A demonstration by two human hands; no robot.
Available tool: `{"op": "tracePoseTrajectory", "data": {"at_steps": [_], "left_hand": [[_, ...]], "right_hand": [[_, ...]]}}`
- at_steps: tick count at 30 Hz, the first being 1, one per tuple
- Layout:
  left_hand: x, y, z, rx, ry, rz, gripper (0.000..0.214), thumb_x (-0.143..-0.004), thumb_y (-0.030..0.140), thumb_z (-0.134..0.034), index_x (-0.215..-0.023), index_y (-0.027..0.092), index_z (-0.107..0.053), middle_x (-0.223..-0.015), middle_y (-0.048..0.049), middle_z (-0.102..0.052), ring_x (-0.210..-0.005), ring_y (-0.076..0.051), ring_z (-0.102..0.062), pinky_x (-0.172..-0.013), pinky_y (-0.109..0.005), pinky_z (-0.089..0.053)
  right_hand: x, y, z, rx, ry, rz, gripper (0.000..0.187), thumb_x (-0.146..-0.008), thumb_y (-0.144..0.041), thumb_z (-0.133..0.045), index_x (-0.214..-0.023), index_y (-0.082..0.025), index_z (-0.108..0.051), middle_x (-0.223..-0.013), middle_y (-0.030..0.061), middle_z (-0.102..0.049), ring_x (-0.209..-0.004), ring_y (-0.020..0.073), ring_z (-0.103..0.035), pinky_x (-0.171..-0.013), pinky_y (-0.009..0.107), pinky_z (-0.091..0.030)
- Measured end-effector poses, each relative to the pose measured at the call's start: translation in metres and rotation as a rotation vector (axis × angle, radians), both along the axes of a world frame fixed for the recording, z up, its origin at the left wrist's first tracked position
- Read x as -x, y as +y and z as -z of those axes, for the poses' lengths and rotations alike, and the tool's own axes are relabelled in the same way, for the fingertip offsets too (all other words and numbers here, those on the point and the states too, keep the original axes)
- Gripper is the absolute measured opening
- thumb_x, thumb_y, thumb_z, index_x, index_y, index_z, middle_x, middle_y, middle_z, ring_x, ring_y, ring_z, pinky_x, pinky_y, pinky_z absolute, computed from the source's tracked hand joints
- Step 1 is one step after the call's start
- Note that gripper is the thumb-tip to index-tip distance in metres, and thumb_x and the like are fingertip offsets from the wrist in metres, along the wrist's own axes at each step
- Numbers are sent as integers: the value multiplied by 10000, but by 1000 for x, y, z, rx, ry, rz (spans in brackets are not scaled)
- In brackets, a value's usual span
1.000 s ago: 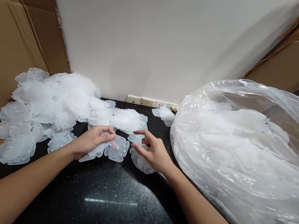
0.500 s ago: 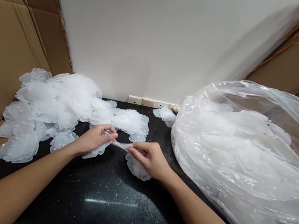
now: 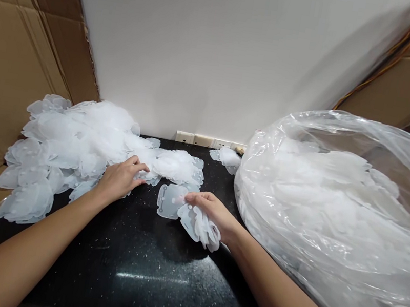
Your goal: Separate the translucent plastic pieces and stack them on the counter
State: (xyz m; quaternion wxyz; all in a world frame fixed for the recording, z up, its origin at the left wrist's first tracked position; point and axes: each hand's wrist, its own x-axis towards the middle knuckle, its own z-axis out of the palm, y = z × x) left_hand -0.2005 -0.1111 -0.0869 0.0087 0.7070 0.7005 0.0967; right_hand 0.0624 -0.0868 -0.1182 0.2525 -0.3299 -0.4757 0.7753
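A fanned bunch of thin, frosted plastic pieces (image 3: 199, 225) is gripped in my right hand (image 3: 214, 214). One flat piece (image 3: 171, 201) juts out to the left from under its fingertips, showing rounded corners and a line of small holes along one edge. My left hand (image 3: 120, 181) rests at the front of a large heap of the same pieces (image 3: 88, 130), its thumb and index finger apart. Nothing shows between them, though its other fingers are partly hidden. Just beyond its fingertips lies a lower mound of pieces (image 3: 178, 165).
On the right, a big clear plastic bag (image 3: 261, 193) bulges with more frosted pieces. A small stack (image 3: 225, 157) lies near the power sockets (image 3: 203, 141) at the wall's foot. Cardboard (image 3: 16, 66) flanks the black speckled worktop (image 3: 126, 255) on the left.
My hands have moved apart from a piece both were pinching. The left has gone up and left to the heap, without the pieces beneath it; the right now holds a fanned bunch.
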Motion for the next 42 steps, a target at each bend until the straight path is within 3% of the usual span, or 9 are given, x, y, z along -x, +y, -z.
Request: {"op": "tracePoseTrajectory", "data": {"at_steps": [13, 18, 25, 28, 31, 34, 37, 40, 42], "left_hand": [[-13, -17, -18, -125, 54, -9, 241, -933, 365, -504, -865, 213, -677, -1038, -24, -696, -729, -198, -623, -534, -294, -298], [-21, -23, -20, -100, -311, 76, 242, -895, 420, -537, -820, 212, -635, -991, -17, -702, -824, -203, -624, -684, -295, -404], [-33, -25, -20, 271, -1054, 42, 351, -796, 537, -638, -800, 194, -562, -826, -34, -730, -688, -173, -620, -638, -281, -464], [-34, -26, -19, 378, -1256, -31, 380, -745, 522, -716, -800, 193, -535, -822, -48, -748, -590, -140, -612, -530, -234, -438], [-34, -25, -19, 408, -1356, -70, 387, -707, 482, -772, -794, 188, -537, -795, -49, -742, -558, -127, -621, -490, -204, -426], [-35, -24, -20, 444, -1460, -104, 398, -671, 450, -811, -784, 186, -535, -757, -43, -729, -550, -120, -626, -497, -196, -452], [-36, -24, -18, 473, -1534, -122, 391, -659, 421, -826, -785, 186, -539, -688, -14, -692, -511, -101, -594, -488, -191, -449], [-37, -25, -13, 493, -1529, -81, 355, -695, 421, -799, -774, 187, -545, -611, 31, -606, -472, -73, -519, -457, -171, -377], [-35, -24, -10, 498, -1439, -38, 351, -724, 470, -761, -776, 190, -555, -593, 44, -558, -474, -73, -481, -452, -175, -335]], "right_hand": [[0, 1, -3, 21, 26, -42, 412, -659, -482, -801, -800, -101, -734, -516, -23, -580, -372, 48, -411, -365, 187, -265], [1, 3, -2, 39, 66, 1, 434, -577, -492, -877, -683, -118, -684, -558, -15, -615, -439, 58, -489, -423, 180, -341], [-2, 9, 3, -57, 55, 77, 481, -618, -566, -828, -709, -147, -611, -556, -33, -564, -460, 79, -486, -460, 209, -381], [-6, 11, 1, -237, 17, 115, 431, -670, -499, -806, -832, -180, -565, -651, -35, -584, -516, 95, -508, -509, 223, -401], [-10, 10, -2, -611, -228, 156, 374, -767, -368, -714, -1062, -220, -539, -639, -69, -546, -520, 104, -478, -525, 222, -361], [-11, 6, -2, -1022, -521, 186, 585, -795, -254, -647, -1349, -247, -460, -646, -75, -534, -535, 113, -476, -559, 226, -344], [-7, 1, 1, -1322, -592, 128, 682, -816, -228, -640, -1456, -277, -410, -742, -39, -610, -598, 123, -535, -614, 232, -382], [-1, -6, 5, -1478, -550, 49, 569, -850, -211, -595, -1408, -284, -513, -817, 4, -688, -650, 136, -577, -676, 247, -421], [3, -9, 6, -1414, -495, 78, 419, -855, -202, -563, -1262, -255, -649, -842, 25, -715, -679, 141, -597, -702, 250, -434]]}}
